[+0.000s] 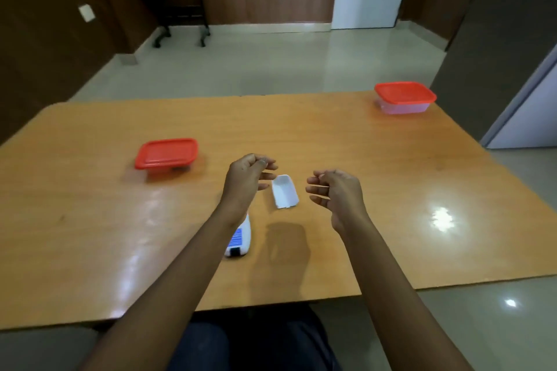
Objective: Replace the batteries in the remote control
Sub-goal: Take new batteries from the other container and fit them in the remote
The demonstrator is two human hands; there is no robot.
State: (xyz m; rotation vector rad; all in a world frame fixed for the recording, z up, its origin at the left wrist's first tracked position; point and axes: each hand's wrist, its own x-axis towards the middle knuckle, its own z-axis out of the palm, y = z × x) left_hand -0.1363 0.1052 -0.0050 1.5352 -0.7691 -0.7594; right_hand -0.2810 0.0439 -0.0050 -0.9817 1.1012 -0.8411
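A white remote control [240, 239] lies back side up on the wooden table [90, 220], partly hidden under my left forearm; a blue label and a dark end show. Its white battery cover [284, 191] lies loose on the table between my hands. My left hand [245, 182] hovers just left of the cover, fingers loosely curled and apart, holding nothing. On the cover's right, my right hand [336, 193] hangs above the table with its fingers curled and empty. No batteries are visible.
A red-lidded plastic box [166, 155] stands on the table to the left of my hands. A second red-lidded box [404, 97] sits at the far right corner. The table's near edge runs just above my lap.
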